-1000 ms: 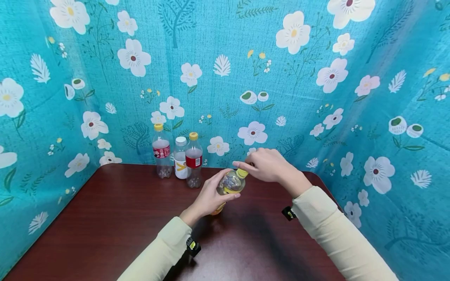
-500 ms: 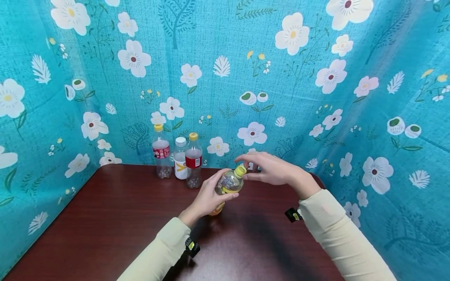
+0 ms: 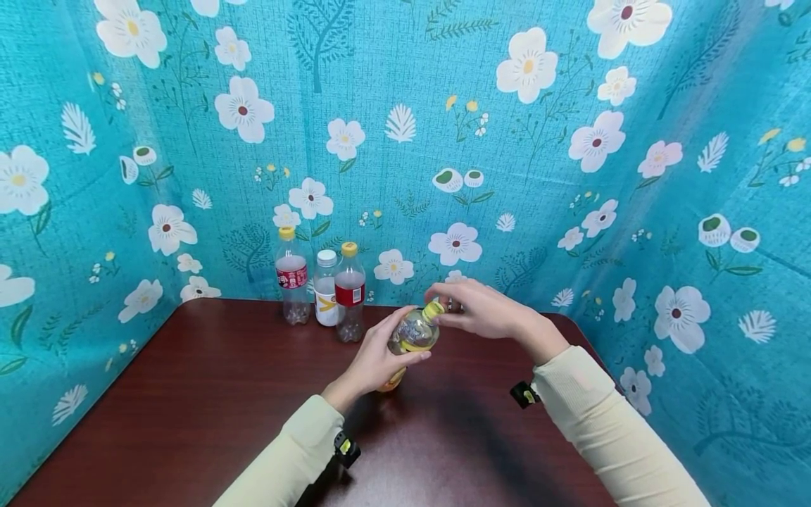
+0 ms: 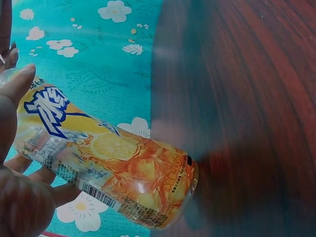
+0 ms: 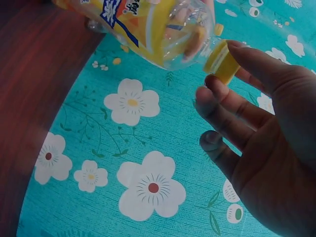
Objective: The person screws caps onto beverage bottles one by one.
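Observation:
A clear plastic drink bottle [image 3: 415, 329] with a yellow and orange lemon-tea label [image 4: 118, 148] tilts above the table. My left hand [image 3: 379, 352] grips it round its upper body, thumb on the near side. On the bottle's neck sits a yellow cap [image 5: 223, 62]. My right hand [image 3: 478, 310] pinches this cap between thumb and forefinger, its other fingers loosely bent beside it in the right wrist view. No drink shows inside the clear shoulder of the bottle.
At the table's back edge stand a bottle with a yellow cap and pink-red label [image 3: 291, 274], a white-capped bottle [image 3: 326, 289] and a yellow-capped red-label bottle [image 3: 350, 292]. A blue flowered curtain [image 3: 393, 141] surrounds the dark red-brown table [image 3: 190, 394].
My right hand first drew slightly away from the cap with its fingers spread, then came back and took the cap between thumb and finger. The left hand with the bottle has hardly moved.

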